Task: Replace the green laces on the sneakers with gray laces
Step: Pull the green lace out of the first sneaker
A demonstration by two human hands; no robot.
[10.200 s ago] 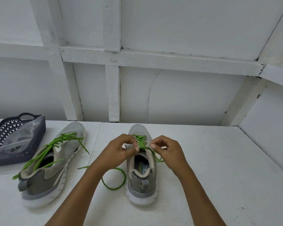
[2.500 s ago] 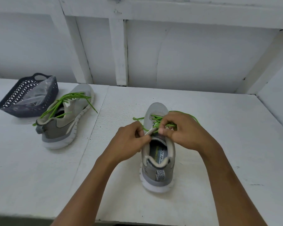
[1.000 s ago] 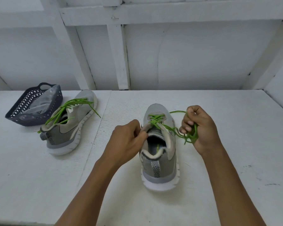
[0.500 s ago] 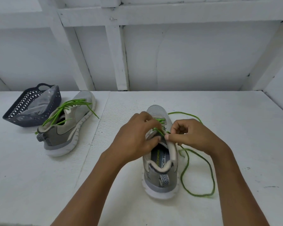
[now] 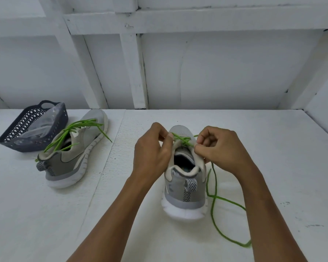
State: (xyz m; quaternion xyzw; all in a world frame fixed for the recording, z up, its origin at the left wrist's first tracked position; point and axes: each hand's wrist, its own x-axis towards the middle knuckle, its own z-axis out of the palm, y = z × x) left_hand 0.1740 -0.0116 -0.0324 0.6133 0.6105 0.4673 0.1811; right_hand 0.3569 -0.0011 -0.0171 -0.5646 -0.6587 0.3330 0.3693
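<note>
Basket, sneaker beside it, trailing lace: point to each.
Basket point(image 5: 25, 123), head view, lattice wall.
Sneaker beside it point(image 5: 72, 157), head view, side panel.
Trailing lace point(image 5: 242, 244), head view, far loop on the table.

left grip point(image 5: 151, 154) and right grip point(image 5: 222, 148) sit close together, fingers curled, each pinching the green lace point(image 5: 182, 138).

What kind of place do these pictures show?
Likely a plain indoor work corner: a white painted table, a white wall with battens, and a dark basket beside a sneaker.
</note>
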